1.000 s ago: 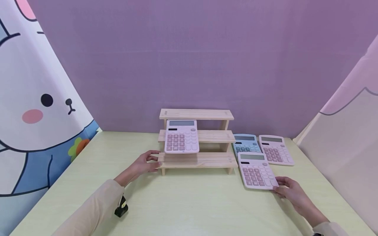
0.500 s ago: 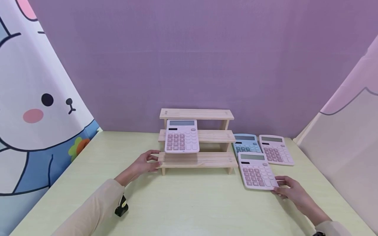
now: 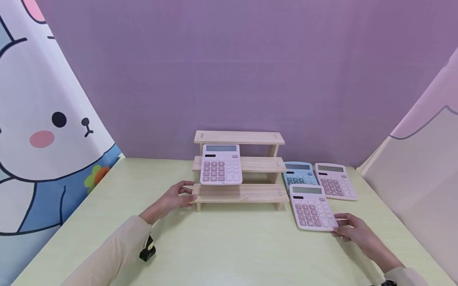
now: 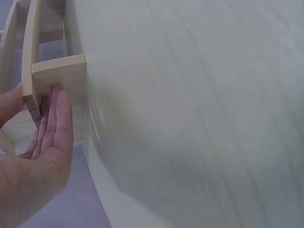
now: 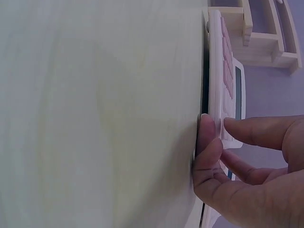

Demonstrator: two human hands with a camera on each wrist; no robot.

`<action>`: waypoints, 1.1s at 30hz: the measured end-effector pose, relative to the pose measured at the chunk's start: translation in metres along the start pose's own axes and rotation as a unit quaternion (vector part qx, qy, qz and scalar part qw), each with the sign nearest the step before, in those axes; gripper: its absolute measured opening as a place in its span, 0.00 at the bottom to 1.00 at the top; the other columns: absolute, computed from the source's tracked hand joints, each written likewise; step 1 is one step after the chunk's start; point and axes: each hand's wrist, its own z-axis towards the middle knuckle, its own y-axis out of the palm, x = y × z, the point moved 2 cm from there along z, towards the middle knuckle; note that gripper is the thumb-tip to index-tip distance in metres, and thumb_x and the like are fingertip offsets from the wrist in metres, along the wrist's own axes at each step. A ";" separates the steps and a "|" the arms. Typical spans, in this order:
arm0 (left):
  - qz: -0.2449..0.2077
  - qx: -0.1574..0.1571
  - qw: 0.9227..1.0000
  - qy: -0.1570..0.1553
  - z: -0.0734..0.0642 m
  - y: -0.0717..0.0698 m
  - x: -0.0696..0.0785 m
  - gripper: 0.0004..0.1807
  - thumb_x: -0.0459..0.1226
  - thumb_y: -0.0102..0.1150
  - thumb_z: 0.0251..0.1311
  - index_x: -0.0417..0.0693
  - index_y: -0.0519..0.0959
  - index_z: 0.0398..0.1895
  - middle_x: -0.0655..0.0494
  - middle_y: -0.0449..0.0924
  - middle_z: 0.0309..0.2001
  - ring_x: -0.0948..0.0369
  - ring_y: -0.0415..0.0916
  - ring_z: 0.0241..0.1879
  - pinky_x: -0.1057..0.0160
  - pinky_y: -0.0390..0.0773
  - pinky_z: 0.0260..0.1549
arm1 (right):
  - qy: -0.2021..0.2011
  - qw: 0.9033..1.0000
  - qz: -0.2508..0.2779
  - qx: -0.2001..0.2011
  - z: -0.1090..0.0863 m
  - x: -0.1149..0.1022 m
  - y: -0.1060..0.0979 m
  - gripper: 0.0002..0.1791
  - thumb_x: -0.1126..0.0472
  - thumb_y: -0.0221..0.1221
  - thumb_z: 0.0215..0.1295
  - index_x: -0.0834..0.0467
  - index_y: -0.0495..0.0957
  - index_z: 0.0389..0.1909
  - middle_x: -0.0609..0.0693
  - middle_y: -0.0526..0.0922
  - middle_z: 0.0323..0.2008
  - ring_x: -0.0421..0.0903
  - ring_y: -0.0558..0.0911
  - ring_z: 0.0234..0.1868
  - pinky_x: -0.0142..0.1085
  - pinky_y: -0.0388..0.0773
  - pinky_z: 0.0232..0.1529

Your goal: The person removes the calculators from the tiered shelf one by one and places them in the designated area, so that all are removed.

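Note:
A three-step wooden display stand (image 3: 247, 193) stands on the table. My left hand (image 3: 175, 197) grips the left end of its lowest step; in the left wrist view the thumb is on the board and the fingers (image 4: 59, 123) reach beneath it. On the stand, a pink calculator (image 3: 221, 165) leans back, face outward. To the right, my right hand (image 3: 354, 230) pinches the lower right corner of another pink calculator (image 3: 311, 208). In the right wrist view its thumb (image 5: 256, 130) lies on the face and fingertips are under the edge, close to the tabletop.
Behind the held calculator lie a blue calculator (image 3: 298, 172), partly covered by it, and a further pink calculator (image 3: 335, 181). A purple backdrop (image 3: 236, 71) rises behind the pale table (image 3: 222, 246). Printed cloth (image 3: 46, 119) hangs at the left, and pale cloth (image 3: 422, 171) at the right.

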 end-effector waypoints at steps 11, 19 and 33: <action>0.001 0.001 1.000 -0.003 -0.002 0.000 0.001 0.33 0.34 0.59 0.56 0.41 0.57 0.64 0.38 0.68 0.53 0.58 0.76 0.40 0.56 0.81 0.44 | 0.008 1.000 0.001 -0.009 -0.002 -0.002 -0.003 0.28 0.69 0.50 0.59 0.77 0.55 0.58 0.60 0.73 0.42 0.37 0.78 0.31 0.29 0.74 0.27; -0.001 0.004 1.000 -0.001 0.000 0.000 0.000 0.33 0.33 0.59 0.56 0.41 0.58 0.64 0.38 0.69 0.52 0.59 0.77 0.40 0.57 0.82 0.43 | -0.014 1.000 -0.010 -0.001 -0.003 -0.006 -0.009 0.28 0.69 0.51 0.61 0.79 0.55 0.58 0.64 0.74 0.44 0.37 0.78 0.30 0.31 0.76 0.28; -0.008 -0.005 1.000 0.009 0.001 0.000 -0.001 0.33 0.34 0.60 0.56 0.40 0.57 0.64 0.37 0.69 0.52 0.59 0.77 0.40 0.56 0.81 0.44 | -0.046 0.999 0.015 0.000 0.010 -0.022 -0.001 0.27 0.67 0.55 0.59 0.75 0.59 0.57 0.53 0.77 0.42 0.35 0.77 0.34 0.31 0.77 0.34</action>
